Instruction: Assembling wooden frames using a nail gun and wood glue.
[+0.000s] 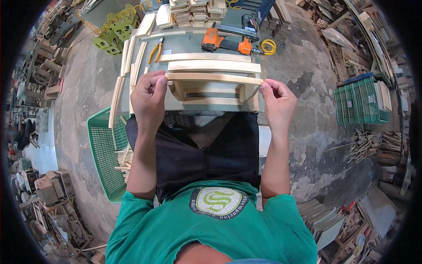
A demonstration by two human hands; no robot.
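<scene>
A pale wooden slat (214, 78) lies crosswise along the near top of a small wooden frame (211, 101). My left hand (149, 94) pinches the slat's left end between thumb and fingers. At the other end, my right hand (278, 99) is closed on it in the same way. Two short upright end pieces and lower slats of the frame show beneath. Just behind, another light slat (214, 66) runs parallel. The frame stands at the near edge of the grey-green worktable (151, 75).
An orange nail gun (226, 42) with a yellow hose (267, 47) lies at the back right. Orange-handled pliers (155, 51) rest at the back left, near loose slats (116, 99). Stacked wood pieces (198, 12) stand farther back. A green basket (103, 154) sits on the floor at left.
</scene>
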